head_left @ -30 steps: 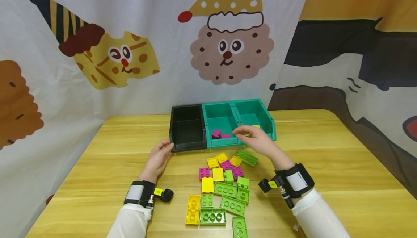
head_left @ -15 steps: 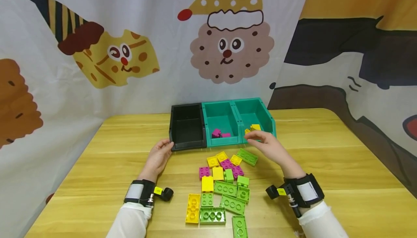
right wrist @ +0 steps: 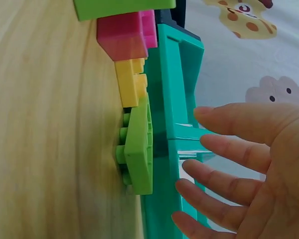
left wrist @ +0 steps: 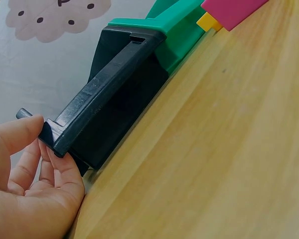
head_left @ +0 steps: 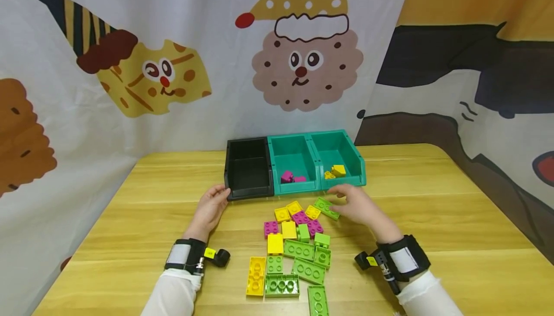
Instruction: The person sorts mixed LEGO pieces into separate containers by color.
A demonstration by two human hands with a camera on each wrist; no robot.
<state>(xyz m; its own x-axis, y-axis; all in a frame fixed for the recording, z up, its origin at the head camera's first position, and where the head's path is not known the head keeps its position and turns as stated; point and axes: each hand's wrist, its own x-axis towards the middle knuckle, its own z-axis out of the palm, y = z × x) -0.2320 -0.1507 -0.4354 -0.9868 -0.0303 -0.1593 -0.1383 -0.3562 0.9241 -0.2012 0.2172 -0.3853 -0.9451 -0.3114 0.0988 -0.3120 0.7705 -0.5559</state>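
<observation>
My left hand [head_left: 209, 210] holds the front left corner of the black bin [head_left: 250, 193]. The left wrist view shows the thumb on the rim and the fingers curled against the outer wall of the bin [left wrist: 89, 99]. My right hand [head_left: 361, 208] hovers by a long green toy brick [head_left: 323, 206], in front of the right teal bin [head_left: 362, 174]. Nothing is between its spread fingers [right wrist: 229, 179] in the right wrist view, where that green brick [right wrist: 138, 149] lies studs down. Two yellow bricks [head_left: 339, 170] sit in the right teal bin.
Magenta bricks [head_left: 287, 177] lie in the middle teal bin [head_left: 295, 189], joined in a row with the others. Several loose green, yellow and magenta bricks [head_left: 314, 228] spread over the wooden table [head_left: 164, 181] between my arms. A printed curtain [head_left: 182, 128] hangs behind the table.
My right hand has drawn back from over the right teal bin toward the long green brick, uncovering the yellow bricks inside. The left hand stays at the black bin's corner.
</observation>
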